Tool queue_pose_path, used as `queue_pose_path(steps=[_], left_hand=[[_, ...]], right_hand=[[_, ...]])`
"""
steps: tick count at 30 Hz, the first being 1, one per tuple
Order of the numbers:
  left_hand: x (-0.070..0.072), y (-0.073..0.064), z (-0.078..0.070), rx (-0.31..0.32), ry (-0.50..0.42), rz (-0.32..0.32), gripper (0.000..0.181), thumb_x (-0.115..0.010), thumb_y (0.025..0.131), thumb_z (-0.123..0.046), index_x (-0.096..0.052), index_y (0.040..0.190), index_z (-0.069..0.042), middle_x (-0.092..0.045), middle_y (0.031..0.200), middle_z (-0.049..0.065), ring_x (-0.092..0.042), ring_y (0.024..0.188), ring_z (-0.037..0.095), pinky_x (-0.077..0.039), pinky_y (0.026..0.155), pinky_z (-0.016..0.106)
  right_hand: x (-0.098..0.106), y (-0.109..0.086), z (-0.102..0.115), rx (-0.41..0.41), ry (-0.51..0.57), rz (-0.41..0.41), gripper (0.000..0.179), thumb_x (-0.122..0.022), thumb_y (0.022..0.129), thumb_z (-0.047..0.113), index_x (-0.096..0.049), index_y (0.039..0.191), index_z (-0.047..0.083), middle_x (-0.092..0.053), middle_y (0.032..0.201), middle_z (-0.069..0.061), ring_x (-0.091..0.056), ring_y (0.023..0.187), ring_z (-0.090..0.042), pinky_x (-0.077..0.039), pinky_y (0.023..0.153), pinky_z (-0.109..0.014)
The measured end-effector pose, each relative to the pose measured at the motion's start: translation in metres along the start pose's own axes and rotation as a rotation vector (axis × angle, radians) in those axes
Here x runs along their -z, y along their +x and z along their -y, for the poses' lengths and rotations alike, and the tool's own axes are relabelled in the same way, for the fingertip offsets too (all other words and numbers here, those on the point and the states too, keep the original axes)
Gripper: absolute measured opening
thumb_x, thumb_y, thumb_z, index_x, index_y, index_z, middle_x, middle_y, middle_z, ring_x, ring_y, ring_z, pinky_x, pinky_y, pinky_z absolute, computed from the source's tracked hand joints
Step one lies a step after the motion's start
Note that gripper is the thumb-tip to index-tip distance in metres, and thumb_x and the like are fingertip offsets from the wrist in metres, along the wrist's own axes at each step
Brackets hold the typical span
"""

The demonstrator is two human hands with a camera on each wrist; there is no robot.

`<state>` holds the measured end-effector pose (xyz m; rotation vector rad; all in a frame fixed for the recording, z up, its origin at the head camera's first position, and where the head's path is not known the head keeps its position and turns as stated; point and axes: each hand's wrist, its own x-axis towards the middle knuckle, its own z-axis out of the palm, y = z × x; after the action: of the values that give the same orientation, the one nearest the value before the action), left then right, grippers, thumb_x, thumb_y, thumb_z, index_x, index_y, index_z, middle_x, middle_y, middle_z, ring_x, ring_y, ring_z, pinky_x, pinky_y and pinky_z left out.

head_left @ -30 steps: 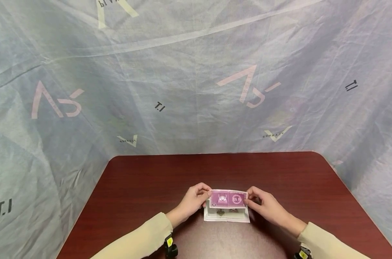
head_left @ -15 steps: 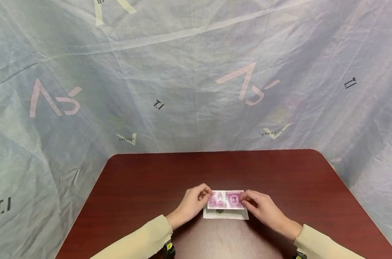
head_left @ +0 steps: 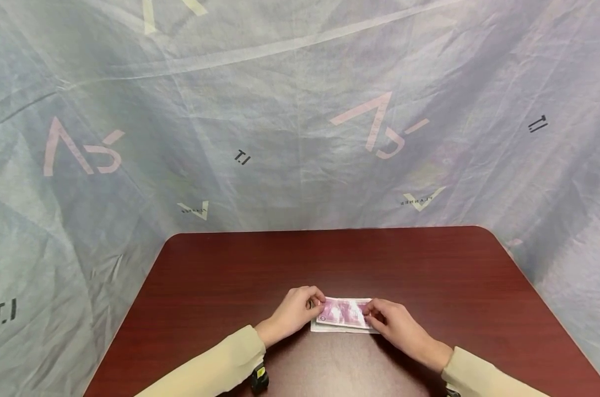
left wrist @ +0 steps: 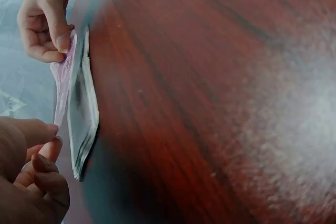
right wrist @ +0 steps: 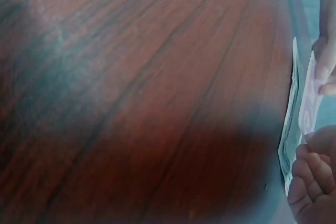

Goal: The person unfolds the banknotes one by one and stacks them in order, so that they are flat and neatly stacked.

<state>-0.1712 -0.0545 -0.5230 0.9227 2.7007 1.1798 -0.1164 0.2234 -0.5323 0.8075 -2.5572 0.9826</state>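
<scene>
Between the two hands a purple banknote [head_left: 340, 312] lies slightly tilted, its surface shiny with glare. The left hand [head_left: 293, 310] pinches its left end between thumb and fingers. At the other end, the thumb and fingers of the right hand [head_left: 398, 326] pinch the note. Below it on the table is a thin stack of pale paper notes [left wrist: 84, 114], mostly covered in the head view. Both wrist views show a narrow gap between the banknote [right wrist: 310, 103] and the slightly bent stack [right wrist: 290, 124].
The dark red wooden table [head_left: 230, 270] reaches back to a grey printed cloth [head_left: 300, 138] hanging behind and at both sides. A small black device with a yellow label [head_left: 259, 377] sits at the left sleeve cuff.
The purple banknote has come down closer to the stack, covering more of it, and tilts more. Both hands have lowered with it, the right hand also shifting a little left.
</scene>
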Motion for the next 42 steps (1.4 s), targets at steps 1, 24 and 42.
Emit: queue_pose_path(steps=[1,24,42], left_hand=[[-0.001,-0.001,0.0,-0.003,0.022,0.005,0.008,-0.075,0.092,-0.004,-0.073,0.097,-0.01,-0.065,0.084,-0.006,-0.051,0.068,-0.003,-0.046,0.065,0.018],[0.004,-0.017,-0.006,-0.01,0.401,0.184,0.044,-0.085,0.084,-0.048,-0.071,0.123,-0.03,-0.056,0.128,-0.004,-0.059,0.112,0.017,-0.054,0.073,0.037],[0.006,-0.043,0.011,-0.038,0.376,0.138,0.036,-0.077,0.095,-0.04,-0.069,0.128,-0.029,-0.056,0.131,-0.001,-0.065,0.105,0.018,-0.054,0.069,0.036]], right_hand=[[-0.001,0.0,0.0,-0.002,-0.002,0.004,0.026,-0.08,0.083,-0.007,-0.07,0.093,0.015,-0.069,0.087,0.008,-0.055,0.075,0.004,-0.05,0.064,-0.023],[0.004,-0.004,-0.002,0.124,-0.279,0.016,0.025,-0.089,0.078,0.011,-0.07,0.091,0.019,-0.054,0.082,0.013,-0.044,0.076,-0.004,-0.042,0.064,-0.026],[0.007,-0.007,-0.006,0.224,-0.329,0.142,0.032,-0.089,0.081,0.025,-0.072,0.107,0.021,-0.057,0.094,0.01,-0.043,0.082,-0.007,-0.043,0.071,-0.029]])
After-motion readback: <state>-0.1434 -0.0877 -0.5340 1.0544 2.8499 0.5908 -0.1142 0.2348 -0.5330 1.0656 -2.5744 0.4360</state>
